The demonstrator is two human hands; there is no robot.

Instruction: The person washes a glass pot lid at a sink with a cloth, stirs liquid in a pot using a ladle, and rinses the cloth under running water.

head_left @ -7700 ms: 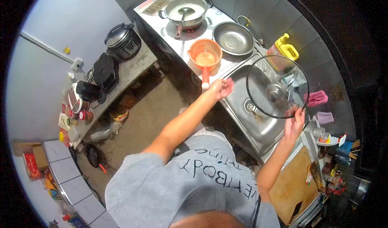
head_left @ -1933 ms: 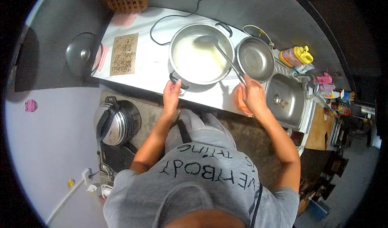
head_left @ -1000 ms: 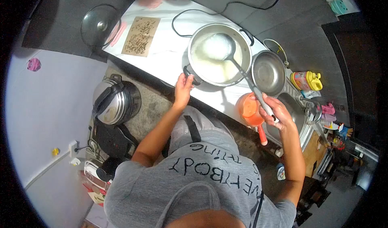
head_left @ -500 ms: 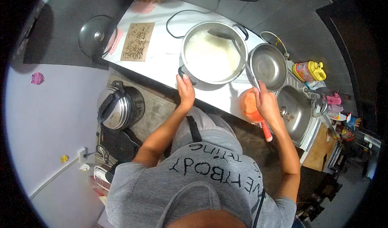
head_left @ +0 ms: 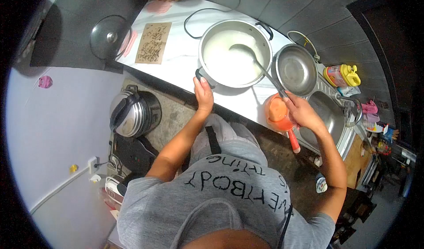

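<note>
A large metal pot [head_left: 236, 85] with black side handles stands on the white counter, holding a cloudy white liquid [head_left: 223, 61]. My left hand [head_left: 203, 94] grips the pot's near-left handle. In my right hand [head_left: 304, 112] is the handle of a metal ladle [head_left: 266, 73]. The ladle slants over the pot's right rim, its bowl in the liquid. Beneath my right hand sits an orange dipper [head_left: 275, 124] with a long handle, its contents partly hidden. Touching or close to the pot on the right is a wide metal pan [head_left: 295, 70].
A sink [head_left: 329, 112] with a faucet lies right of the pan, a yellow jug [head_left: 342, 76] behind it. Left on the counter are a speckled brown sheet [head_left: 152, 43] and a glass lid [head_left: 111, 37]. A black cable [head_left: 189, 23] runs behind the pot. A large cooker [head_left: 134, 111] stands on the floor.
My right hand has moved down and right with the ladle. The ladle's bowl has shifted lower, from near the far rim toward the pot's middle. My left hand stays on the handle.
</note>
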